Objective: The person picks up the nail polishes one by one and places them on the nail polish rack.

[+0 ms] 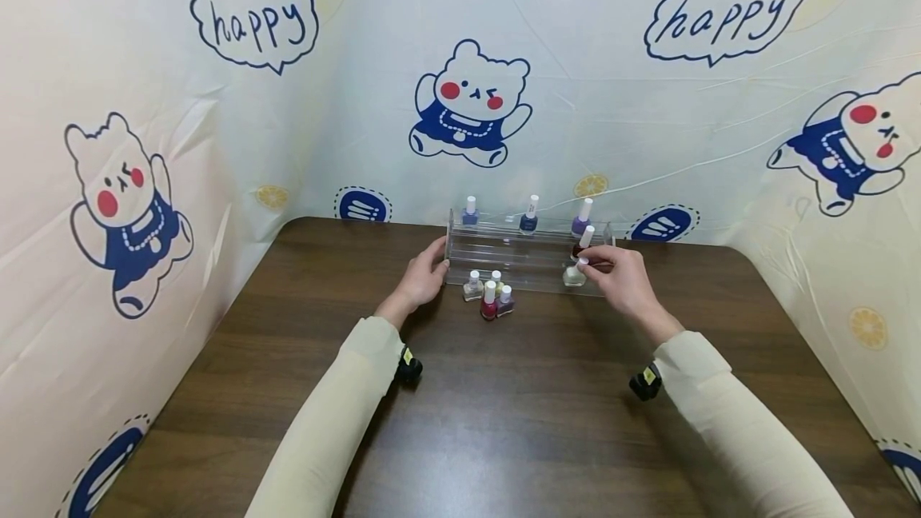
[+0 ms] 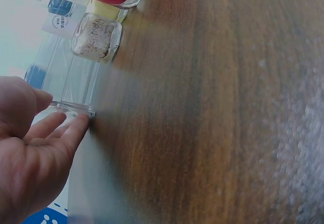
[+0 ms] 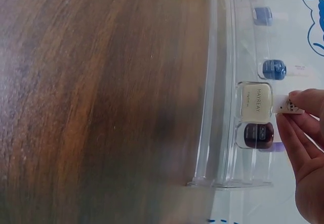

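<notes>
"So, which step is being carried out?"

"A pale polish bottle (image 1: 573, 276) seems to be being placed on the clear rack (image 1: 489, 253). Its white cap (image 3: 279, 104) is pinched between thumb and fingers of the right hand (image 1: 624, 282), and it is held at the front tier, near the right end, just in front of a dark red bottle (image 3: 260, 136)."

"Is its weight borne by the tier?"

"That cannot be told from these views."

"And how is the left hand (image 1: 420, 278) placed?"

"Its thumb and fingers are parted, with fingertips laid against the rack's left end; the rack is presumably being steadied."

"What is called for by the next move?"

"A gentle release, probably, once firm footing is found, with the dark red bottle left unjostled. Four more bottles (image 1: 488, 308) are seen standing on the table (image 1: 489, 406) before the rack's left half."
</notes>
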A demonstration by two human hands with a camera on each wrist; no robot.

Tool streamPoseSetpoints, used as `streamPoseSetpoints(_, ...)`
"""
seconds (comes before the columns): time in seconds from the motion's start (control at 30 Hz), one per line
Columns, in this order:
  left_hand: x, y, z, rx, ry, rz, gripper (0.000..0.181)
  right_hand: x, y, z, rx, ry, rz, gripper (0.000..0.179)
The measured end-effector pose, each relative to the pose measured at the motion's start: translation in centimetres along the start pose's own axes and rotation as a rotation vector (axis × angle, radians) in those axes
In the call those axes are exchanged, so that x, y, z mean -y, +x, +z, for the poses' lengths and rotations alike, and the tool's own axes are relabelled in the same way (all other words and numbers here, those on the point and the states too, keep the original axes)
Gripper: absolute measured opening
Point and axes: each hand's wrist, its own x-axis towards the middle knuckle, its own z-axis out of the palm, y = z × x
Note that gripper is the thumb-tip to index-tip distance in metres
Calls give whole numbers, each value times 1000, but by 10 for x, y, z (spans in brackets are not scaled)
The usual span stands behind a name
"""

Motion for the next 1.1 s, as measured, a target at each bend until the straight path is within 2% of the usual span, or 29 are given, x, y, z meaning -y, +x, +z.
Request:
streamPoseSetpoints(0.47, 0, 1, 1, 1, 5, -8, 57, -12, 1, -3, -19, -33, 1, 18)
streamPoseSetpoints(1.1, 1, 1, 0, -2, 14, 8, 57, -24, 2, 1, 1, -53, 19, 16)
